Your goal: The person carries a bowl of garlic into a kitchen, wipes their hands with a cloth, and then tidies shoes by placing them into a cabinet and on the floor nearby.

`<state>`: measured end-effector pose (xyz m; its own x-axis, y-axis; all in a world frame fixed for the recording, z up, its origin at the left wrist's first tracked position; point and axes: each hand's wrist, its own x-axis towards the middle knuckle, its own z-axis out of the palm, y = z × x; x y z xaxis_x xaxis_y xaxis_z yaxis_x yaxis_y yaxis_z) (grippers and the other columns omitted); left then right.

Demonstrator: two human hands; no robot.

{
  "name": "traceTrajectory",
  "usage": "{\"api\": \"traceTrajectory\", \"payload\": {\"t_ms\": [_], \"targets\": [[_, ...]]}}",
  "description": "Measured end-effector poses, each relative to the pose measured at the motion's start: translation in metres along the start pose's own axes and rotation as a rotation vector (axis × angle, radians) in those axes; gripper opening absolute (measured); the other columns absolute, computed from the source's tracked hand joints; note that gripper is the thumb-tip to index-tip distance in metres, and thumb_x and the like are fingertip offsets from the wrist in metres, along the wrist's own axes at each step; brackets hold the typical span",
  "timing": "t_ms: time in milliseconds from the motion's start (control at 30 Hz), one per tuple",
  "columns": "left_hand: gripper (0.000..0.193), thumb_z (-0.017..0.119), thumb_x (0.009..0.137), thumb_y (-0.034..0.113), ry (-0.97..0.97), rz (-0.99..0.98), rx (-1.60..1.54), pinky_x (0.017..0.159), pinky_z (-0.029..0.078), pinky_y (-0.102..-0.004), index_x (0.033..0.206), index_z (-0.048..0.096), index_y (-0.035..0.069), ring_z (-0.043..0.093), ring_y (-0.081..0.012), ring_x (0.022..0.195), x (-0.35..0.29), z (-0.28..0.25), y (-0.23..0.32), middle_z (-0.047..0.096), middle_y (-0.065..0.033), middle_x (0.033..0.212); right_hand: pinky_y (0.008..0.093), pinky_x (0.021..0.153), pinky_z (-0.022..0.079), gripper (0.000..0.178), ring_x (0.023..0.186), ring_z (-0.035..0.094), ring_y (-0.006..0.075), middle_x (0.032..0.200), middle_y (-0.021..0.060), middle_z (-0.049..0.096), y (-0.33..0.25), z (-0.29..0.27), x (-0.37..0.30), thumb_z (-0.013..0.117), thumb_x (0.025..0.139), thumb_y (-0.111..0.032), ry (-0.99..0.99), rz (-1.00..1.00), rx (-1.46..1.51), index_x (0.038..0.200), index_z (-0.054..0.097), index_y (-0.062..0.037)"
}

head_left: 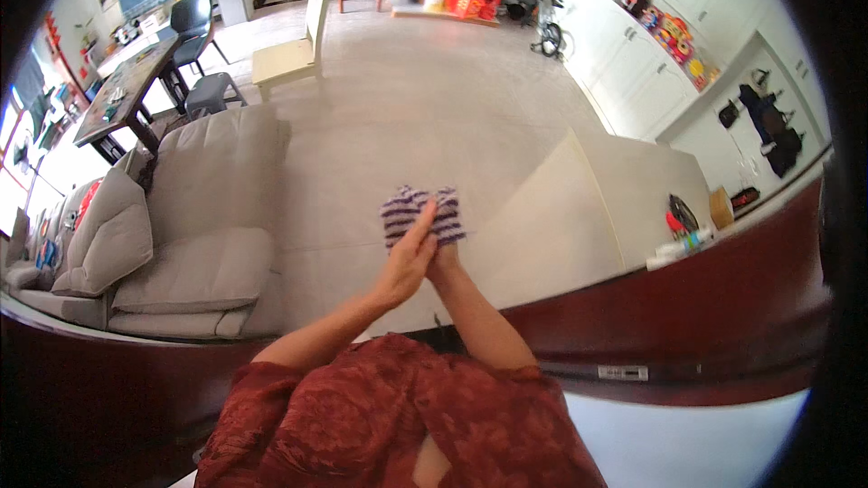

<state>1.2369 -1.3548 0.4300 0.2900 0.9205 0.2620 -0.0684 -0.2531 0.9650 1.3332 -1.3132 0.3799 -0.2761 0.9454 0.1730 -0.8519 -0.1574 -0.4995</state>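
Observation:
A small fuzzy cloth (399, 211) with dark purple and white stripes is held up in front of me, over the floor. My left hand (410, 258) lies along its near side, with the fingers pressed together against the fabric. Close beside it, my right hand (443, 258) is at the cloth's lower right, its fingers mostly hidden by the stripes and by my left hand. Both hands are close together, the cloth folded or bunched between them.
A grey sofa (194, 271) stands to the left. Beyond it are a cream chair (287, 61), a grey stool (213, 93) and a dark table (127, 90). White cabinets (637, 63) line the right. Dark red furniture (633, 325) runs close in front of me.

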Motion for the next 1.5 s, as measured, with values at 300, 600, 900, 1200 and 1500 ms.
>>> {"api": "traceTrajectory", "payload": {"t_ms": [300,600,900,1200,1500], "targets": [[0.042,0.038,0.093,0.001,-0.102,0.061,-0.052,0.105,0.024,-0.0283,0.136,0.035,0.003,0.034,-0.0175,0.128,0.028,-0.062,-0.018,0.036,-0.0094,0.139,0.036,0.099,0.038,0.051,0.114,0.048,0.0216,0.125,0.0073,0.05,-0.008,-0.003,0.026,0.037,0.092,-0.045,-0.101,-0.068,0.056,0.125,0.044,-0.0073],[0.046,0.032,0.095,0.008,-0.255,0.015,-0.041,0.108,0.015,-0.0292,0.139,0.024,0.0,0.023,-0.0194,0.133,0.206,-0.04,-0.052,0.028,-0.012,0.143,0.0275,0.084,0.042,0.037,0.095,0.048,0.0121,0.106,-0.0023,0.05,-0.034,-0.039,0.156,0.031,0.097,-0.04,0.451,-0.202,-0.032,0.119,0.046,-0.0141],[0.047,0.035,0.094,0.008,-0.512,0.101,-0.174,0.109,0.015,-0.0312,0.14,0.025,0.001,0.023,-0.0205,0.134,0.222,-0.03,-0.055,0.025,-0.0105,0.145,0.0245,0.075,0.042,0.032,0.084,0.045,0.0107,0.094,-0.0023,0.047,-0.05,-0.074,0.174,0.03,0.096,-0.04,0.7,-0.387,0.002,0.101,0.047,-0.0137],[0.049,0.043,0.088,0.0,-0.885,0.349,-0.224,0.107,0.02,-0.0319,0.137,0.032,0.003,0.026,-0.0264,0.134,0.263,-0.066,-0.025,0.026,-0.0159,0.145,0.025,0.075,0.043,0.029,0.086,0.048,0.0125,0.096,0.0008,0.05,-0.071,-0.025,0.181,0.032,0.096,-0.032,0.642,-0.725,-0.034,0.106,0.048,-0.0103],[0.045,0.048,0.088,0.0,-1.121,0.24,-0.475,0.099,0.034,-0.032,0.131,0.038,0.001,0.046,-0.0242,0.118,0.294,-0.039,0.001,0.046,-0.015,0.129,0.0252,0.076,0.044,0.027,0.088,0.051,0.0138,0.099,0.0032,0.053,-0.117,0.011,0.128,0.034,0.095,-0.027,0.954,-0.854,-0.658,0.108,0.048,-0.008]]}}
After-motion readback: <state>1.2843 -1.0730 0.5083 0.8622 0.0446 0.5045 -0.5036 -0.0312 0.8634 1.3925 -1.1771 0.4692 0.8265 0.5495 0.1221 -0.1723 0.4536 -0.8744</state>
